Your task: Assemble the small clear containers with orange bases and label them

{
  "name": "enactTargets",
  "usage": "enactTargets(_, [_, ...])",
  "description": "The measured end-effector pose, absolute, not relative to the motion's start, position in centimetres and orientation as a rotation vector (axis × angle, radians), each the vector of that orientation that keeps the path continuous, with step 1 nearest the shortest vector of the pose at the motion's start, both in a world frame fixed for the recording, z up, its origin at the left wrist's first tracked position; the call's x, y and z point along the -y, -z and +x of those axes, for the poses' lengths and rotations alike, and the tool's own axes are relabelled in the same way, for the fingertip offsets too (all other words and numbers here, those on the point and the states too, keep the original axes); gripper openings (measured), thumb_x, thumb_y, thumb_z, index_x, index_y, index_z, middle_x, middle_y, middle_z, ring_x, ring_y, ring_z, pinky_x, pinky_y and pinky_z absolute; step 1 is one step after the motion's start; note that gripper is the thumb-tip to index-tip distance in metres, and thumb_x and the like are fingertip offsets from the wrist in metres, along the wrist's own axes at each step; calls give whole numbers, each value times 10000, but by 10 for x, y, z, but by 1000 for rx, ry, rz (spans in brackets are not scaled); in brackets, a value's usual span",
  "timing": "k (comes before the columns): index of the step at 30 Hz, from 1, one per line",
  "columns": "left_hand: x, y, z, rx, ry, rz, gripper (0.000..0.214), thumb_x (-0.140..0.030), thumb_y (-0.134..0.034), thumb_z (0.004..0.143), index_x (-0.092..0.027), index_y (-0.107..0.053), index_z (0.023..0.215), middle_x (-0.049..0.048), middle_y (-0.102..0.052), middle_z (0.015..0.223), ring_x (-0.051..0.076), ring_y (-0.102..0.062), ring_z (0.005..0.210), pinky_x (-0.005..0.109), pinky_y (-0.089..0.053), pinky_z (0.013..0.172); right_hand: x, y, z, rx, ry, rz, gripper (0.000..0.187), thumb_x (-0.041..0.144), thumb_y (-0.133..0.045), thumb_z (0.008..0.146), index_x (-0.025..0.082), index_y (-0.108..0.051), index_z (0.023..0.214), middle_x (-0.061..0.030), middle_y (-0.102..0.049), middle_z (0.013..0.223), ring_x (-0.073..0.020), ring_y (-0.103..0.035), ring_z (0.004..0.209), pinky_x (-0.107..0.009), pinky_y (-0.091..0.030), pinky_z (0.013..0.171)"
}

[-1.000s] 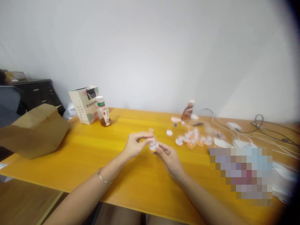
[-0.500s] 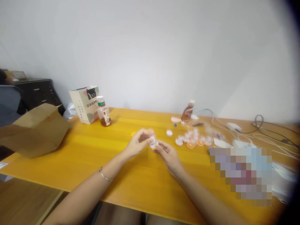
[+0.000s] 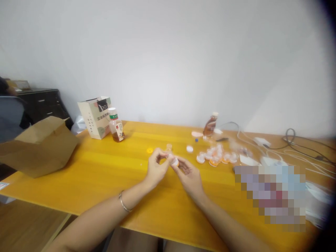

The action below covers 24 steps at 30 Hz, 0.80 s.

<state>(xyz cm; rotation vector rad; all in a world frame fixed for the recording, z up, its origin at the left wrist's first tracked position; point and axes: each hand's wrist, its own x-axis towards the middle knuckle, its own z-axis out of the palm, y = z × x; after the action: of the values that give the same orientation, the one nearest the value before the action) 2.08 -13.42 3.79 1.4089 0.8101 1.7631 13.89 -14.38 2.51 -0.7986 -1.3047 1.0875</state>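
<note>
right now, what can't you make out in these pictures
All in the head view:
Small white piece: partly covered by the fingers of the left hand and right hand, and blurred.
Brown paper bag: left side cut off by the picture's edge.
Clustered small pieces: too blurred to count surely.
Bottle label: small print too tiny to read.
Whatever lies under the mosaic patch: masked by its blocks.

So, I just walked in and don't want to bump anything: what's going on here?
A person has both hands over a yellowish table. The left hand and right hand meet at a small white-and-orange piece, held at the fingertips; its details are blurred. Just beyond them is a small pale object, with a yellow disc to its left and a white cap to its right. Further right sits a cluster of small white and orange pieces.
</note>
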Motion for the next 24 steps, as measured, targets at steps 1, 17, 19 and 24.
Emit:
enactTargets(1, [133, -39, 19, -777, -1728, 1414, 209, -249, -634, 675, -158, -447, 682, -3, -532, 723, 110, -543, 757, 247, -433, 736, 143, -25, 140, 1295, -1121, -799, 283, 265, -666, 642, 196, -600, 908, -49, -647, 952, -189, -583, 893, -354, -434, 851])
enactTargets(17, [124, -46, -1, -609, -1434, 1474, 199, -249, -648, 670, -129, -498, 724, 87, -605, 941, 169, -571, 894, 315, -448, 787, 146, -34, 141, 1242, -1322, -763, 234, 298, -673, 629, 196, -595, 824, -32, -651, 886, -158, -594, 798, -319, -474, 760])
enactTargets(19, [125, -46, -1, -606, -1435, 1491, 188, -242, -642, 676, -127, -501, 725, 92, -601, 952, 168, -568, 899, 315, -449, 785, 146, -34, 141, 1249, -1318, -764, 230, 294, -671, 632, 194, -597, 826, -32, -651, 888, -155, -596, 795, -320, -472, 767])
enactTargets(24, [125, -45, -2, -621, -1430, 1488, 190, -245, -640, 678, -127, -498, 722, 95, -603, 957, 171, -573, 895, 326, -448, 795, 148, -36, 141, 1244, -1300, -779, 219, 295, -673, 626, 196, -613, 813, -33, -656, 889, -164, -597, 806, -328, -471, 768])
